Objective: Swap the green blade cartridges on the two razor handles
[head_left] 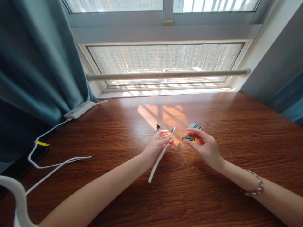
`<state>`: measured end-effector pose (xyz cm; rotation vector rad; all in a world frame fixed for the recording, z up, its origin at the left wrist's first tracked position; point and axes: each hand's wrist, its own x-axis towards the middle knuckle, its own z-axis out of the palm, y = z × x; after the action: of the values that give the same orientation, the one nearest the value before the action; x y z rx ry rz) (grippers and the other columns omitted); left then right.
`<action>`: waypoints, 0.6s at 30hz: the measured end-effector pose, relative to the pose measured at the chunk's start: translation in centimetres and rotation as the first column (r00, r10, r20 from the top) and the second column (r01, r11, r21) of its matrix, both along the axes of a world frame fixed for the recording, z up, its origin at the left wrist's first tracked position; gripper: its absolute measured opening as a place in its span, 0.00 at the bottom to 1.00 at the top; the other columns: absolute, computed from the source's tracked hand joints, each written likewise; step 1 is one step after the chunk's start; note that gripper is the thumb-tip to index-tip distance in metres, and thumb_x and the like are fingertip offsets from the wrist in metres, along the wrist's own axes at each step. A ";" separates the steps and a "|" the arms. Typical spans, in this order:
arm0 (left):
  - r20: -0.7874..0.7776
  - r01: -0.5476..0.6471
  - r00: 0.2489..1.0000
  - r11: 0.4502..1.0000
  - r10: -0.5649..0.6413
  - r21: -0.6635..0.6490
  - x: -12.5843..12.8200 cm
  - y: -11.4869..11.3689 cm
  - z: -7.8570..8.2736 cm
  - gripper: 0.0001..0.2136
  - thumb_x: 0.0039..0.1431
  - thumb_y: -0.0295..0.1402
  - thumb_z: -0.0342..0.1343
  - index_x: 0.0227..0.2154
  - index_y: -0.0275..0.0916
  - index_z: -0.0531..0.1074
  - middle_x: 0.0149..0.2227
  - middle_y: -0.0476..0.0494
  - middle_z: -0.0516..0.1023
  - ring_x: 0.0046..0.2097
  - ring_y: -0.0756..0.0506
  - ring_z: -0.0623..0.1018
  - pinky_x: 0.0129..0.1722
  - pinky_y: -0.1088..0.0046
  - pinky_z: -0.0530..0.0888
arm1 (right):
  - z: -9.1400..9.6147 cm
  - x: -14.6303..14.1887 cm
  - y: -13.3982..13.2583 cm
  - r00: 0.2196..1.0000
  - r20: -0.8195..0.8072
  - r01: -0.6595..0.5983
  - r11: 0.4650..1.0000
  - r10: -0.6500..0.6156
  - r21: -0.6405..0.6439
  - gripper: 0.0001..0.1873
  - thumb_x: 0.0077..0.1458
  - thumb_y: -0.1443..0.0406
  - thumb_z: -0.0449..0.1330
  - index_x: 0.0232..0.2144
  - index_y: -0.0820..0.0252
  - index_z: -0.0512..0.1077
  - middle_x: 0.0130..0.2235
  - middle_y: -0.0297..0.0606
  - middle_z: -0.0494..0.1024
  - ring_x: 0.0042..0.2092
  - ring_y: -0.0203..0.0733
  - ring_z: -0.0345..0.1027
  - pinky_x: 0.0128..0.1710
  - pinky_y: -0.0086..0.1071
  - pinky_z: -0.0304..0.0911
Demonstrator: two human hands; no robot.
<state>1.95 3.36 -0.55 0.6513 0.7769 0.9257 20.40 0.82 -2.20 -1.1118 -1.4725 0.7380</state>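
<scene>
My left hand is closed around a long, slim white stick, probably a toothbrush, with a greyish upper end. It slants from lower left to upper right. Between the thumb and fingertips of my right hand is a small black-and-green razor cartridge, held level just above the table. More green-and-black razor cartridges lie behind that hand, beside a clear piece of plastic. Just beyond my left hand sits a small dark object, partly hidden; its kind I cannot make out.
The brown wooden table reaches to the window, where a white rail crosses. At left, a white power strip or adapter lies by the blue curtain. A white cable loops near a curved white stand.
</scene>
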 end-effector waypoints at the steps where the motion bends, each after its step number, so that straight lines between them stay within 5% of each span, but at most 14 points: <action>1: -0.008 0.005 1.000 1.000 -0.005 -0.008 0.0 0.0 0.1 0.11 0.45 0.25 0.61 0.33 0.34 0.70 0.26 0.48 0.71 0.28 0.55 0.71 0.31 0.82 0.69 | 0.3 -0.2 0.2 1.000 0.020 -0.005 1.000 0.005 0.018 0.19 0.45 0.65 0.63 0.42 0.53 0.68 0.36 0.35 0.74 0.38 0.39 0.69 0.44 0.37 0.65; 9: 0.130 0.013 0.991 0.992 0.003 -0.123 -0.3 -0.4 0.7 0.07 0.50 0.26 0.58 0.28 0.35 0.64 0.30 0.48 0.69 0.19 0.61 0.61 0.16 0.88 0.59 | 0.1 -3.0 1.7 0.997 -0.067 -0.026 1.000 0.027 0.016 0.20 0.47 0.65 0.61 0.44 0.55 0.64 0.36 0.36 0.73 0.39 0.40 0.69 0.43 0.39 0.64; 12: 0.123 0.096 0.989 0.989 -0.081 -0.116 -0.4 -0.6 0.8 0.09 0.50 0.32 0.59 0.28 0.33 0.65 0.28 0.48 0.68 0.17 0.63 0.53 0.13 0.89 0.50 | -0.8 -3.1 1.5 0.998 -0.059 -0.036 0.999 0.035 -0.014 0.19 0.47 0.64 0.62 0.43 0.55 0.65 0.36 0.37 0.73 0.40 0.41 0.68 0.43 0.39 0.64; 18: 0.107 0.236 0.968 0.968 -0.226 -0.091 -0.2 -0.6 0.1 0.12 0.52 0.36 0.57 0.32 0.29 0.72 0.27 0.45 0.72 0.17 0.62 0.48 0.13 0.85 0.49 | -0.9 -2.5 1.1 0.990 -0.120 -0.074 0.996 0.068 -0.051 0.18 0.47 0.65 0.62 0.42 0.55 0.65 0.36 0.36 0.74 0.40 0.41 0.69 0.43 0.39 0.63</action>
<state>1.79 2.76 -0.42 0.5886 0.6432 0.6937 17.95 1.94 -3.05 -1.0435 -1.4040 0.8848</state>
